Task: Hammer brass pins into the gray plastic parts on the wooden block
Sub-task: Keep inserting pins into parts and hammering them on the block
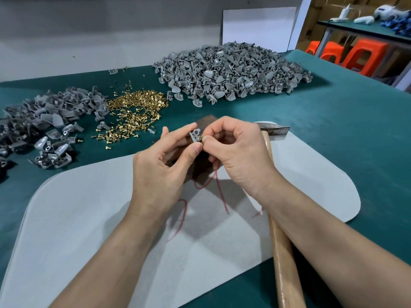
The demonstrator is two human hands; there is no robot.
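Left hand [164, 161] pinches one gray plastic part [195, 135]; right hand [240, 152] pinches a brass pin [202, 139] against it, above the wooden block [201, 172] on the gray mat [89, 218]. Hammer [280, 241] lies under the right forearm. Pin heap [135, 110] and part piles [229, 72] lie toward the tabletop's far edge.

green table [344, 121] | gray mat [89, 218] | brass pins [138, 107] heaped | gray plastic parts [229, 70] in two piles | hammer [282, 252] across mat edge

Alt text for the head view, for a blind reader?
The left hand pinches a gray part while the right hand holds a pin against it. A hammer lies under the right forearm; piles of parts and pins sit behind.
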